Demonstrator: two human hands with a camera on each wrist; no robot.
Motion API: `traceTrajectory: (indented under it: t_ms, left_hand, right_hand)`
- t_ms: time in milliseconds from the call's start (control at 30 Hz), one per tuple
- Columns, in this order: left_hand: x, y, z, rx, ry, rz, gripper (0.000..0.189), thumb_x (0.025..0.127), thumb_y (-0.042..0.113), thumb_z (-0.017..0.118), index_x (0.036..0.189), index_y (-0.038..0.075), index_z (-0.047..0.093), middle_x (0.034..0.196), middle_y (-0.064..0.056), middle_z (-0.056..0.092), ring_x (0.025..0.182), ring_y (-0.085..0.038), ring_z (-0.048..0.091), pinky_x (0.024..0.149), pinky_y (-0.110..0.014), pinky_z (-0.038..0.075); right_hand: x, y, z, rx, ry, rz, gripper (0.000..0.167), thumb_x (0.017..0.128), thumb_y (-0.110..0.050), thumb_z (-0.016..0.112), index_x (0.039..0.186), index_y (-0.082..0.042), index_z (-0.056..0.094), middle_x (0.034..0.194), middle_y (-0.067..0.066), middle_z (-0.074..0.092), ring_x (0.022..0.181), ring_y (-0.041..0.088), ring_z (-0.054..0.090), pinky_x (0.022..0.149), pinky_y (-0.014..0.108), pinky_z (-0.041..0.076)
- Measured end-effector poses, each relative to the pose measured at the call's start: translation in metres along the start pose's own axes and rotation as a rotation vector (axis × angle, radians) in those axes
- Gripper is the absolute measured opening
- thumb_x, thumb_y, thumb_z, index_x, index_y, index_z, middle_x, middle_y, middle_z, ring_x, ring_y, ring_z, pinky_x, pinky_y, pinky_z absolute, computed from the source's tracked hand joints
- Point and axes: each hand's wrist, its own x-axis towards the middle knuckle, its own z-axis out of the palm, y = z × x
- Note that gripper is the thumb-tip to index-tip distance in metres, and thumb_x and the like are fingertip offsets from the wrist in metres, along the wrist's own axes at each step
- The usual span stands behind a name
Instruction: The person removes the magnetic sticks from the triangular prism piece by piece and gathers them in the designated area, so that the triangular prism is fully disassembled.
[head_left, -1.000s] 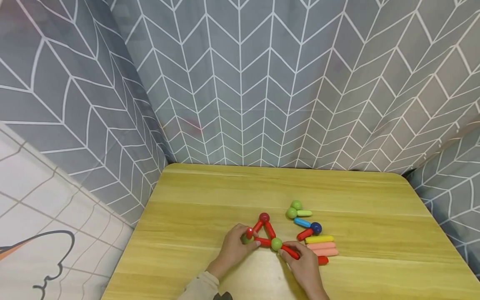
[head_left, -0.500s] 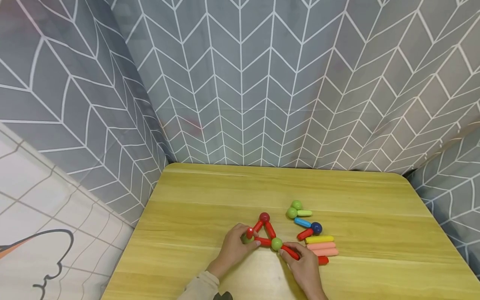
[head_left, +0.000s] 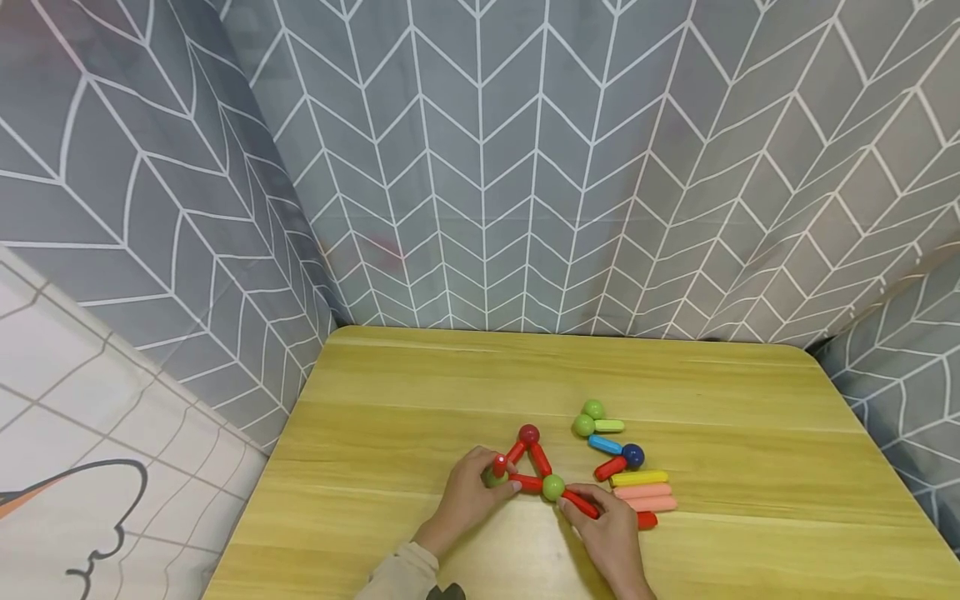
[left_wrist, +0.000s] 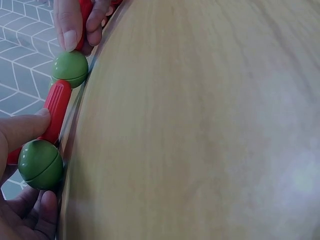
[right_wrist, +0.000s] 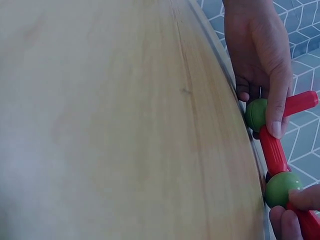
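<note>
A triangle of red toy building rods lies on the table, with a red ball [head_left: 528, 434] at its far corner. Green balls form the two near corners. My left hand [head_left: 468, 493] holds the left green ball [left_wrist: 40, 164], its thumb on the near red rod [left_wrist: 57, 110]. From that ball a red rod [head_left: 500, 465] sticks up. Beyond the right green ball [head_left: 553, 487], another red rod [head_left: 581, 504] points outward; my right hand [head_left: 609, 533] pinches it between thumb and fingers. That rod's outer end is partly hidden by the hand.
Loose parts lie right of the triangle: two green balls [head_left: 584, 426], a light green rod [head_left: 609, 426], a blue rod [head_left: 605, 445], a dark blue ball [head_left: 633, 456], red rods, a yellow rod [head_left: 639, 479] and pink rods [head_left: 645, 504]. A patterned curtain [head_left: 480, 167] hangs behind the table [head_left: 420, 367].
</note>
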Motion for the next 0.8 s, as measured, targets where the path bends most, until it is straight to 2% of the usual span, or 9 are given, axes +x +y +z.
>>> traceTrajectory:
  t_ms: [267,367,433,500,600,700,800]
  left_hand:
    - [-0.001,0.000,0.001,-0.001,0.003,0.001,0.016,0.081,0.027,0.083,0.093,0.023,0.072,0.099,0.006,0.064,0.086,-0.006,0.050,0.072,-0.021,0.039]
    - [-0.001,0.000,0.001,-0.001,0.002,-0.013,0.016,0.081,0.027,0.083,0.093,0.023,0.072,0.097,0.006,0.063,0.084,-0.006,0.049,0.072,-0.021,0.038]
    - [-0.001,0.001,0.001,0.002,0.002,-0.021,0.016,0.081,0.028,0.083,0.092,0.024,0.072,0.097,0.006,0.062,0.084,-0.007,0.049,0.071,-0.021,0.038]
    - [-0.001,0.001,0.001,0.008,0.000,-0.024,0.015,0.082,0.028,0.082,0.092,0.025,0.072,0.098,0.006,0.063,0.086,-0.008,0.050,0.073,-0.022,0.038]
    - [-0.001,0.003,0.001,0.020,-0.005,-0.017,0.015,0.082,0.027,0.082,0.093,0.025,0.072,0.102,0.004,0.063,0.093,-0.011,0.054,0.077,-0.025,0.041]
    - [-0.002,0.006,0.000,0.030,-0.008,-0.016,0.015,0.083,0.025,0.082,0.094,0.024,0.072,0.106,0.003,0.063,0.099,-0.014,0.057,0.081,-0.028,0.044]
    - [-0.003,0.010,-0.001,0.040,-0.003,-0.021,0.016,0.082,0.022,0.082,0.095,0.023,0.072,0.108,0.002,0.063,0.100,-0.016,0.058,0.082,-0.029,0.045]
  right_hand:
    - [-0.005,-0.001,-0.011,-0.048,-0.015,0.055,0.023,0.082,-0.024,0.083,0.102,-0.015,0.079,0.101,0.005,0.077,0.084,0.008,0.060,0.068,0.019,0.046]
    - [-0.008,-0.001,-0.018,-0.041,-0.011,0.085,0.024,0.083,-0.022,0.083,0.106,-0.016,0.078,0.104,0.006,0.077,0.086,0.009,0.064,0.069,0.018,0.050]
    - [-0.011,0.000,-0.022,-0.026,-0.010,0.089,0.025,0.084,-0.019,0.082,0.108,-0.014,0.078,0.109,0.010,0.077,0.094,0.014,0.069,0.071,0.016,0.052]
    - [-0.015,0.001,-0.028,-0.009,-0.023,0.086,0.027,0.086,-0.016,0.079,0.112,-0.010,0.076,0.114,0.014,0.075,0.095,0.016,0.071,0.071,0.015,0.054]
    - [-0.020,0.004,-0.037,0.028,-0.052,0.061,0.029,0.091,-0.010,0.072,0.119,-0.004,0.072,0.122,0.020,0.071,0.097,0.009,0.071,0.073,0.013,0.055]
    - [-0.024,0.005,-0.044,0.093,-0.080,0.050,0.031,0.093,-0.003,0.067,0.124,0.001,0.067,0.121,0.023,0.070,0.088,-0.001,0.069,0.074,0.015,0.057]
    - [-0.025,0.006,-0.051,0.160,-0.074,0.106,0.032,0.092,0.001,0.067,0.124,0.006,0.063,0.115,0.024,0.072,0.085,-0.002,0.069,0.073,0.018,0.059]
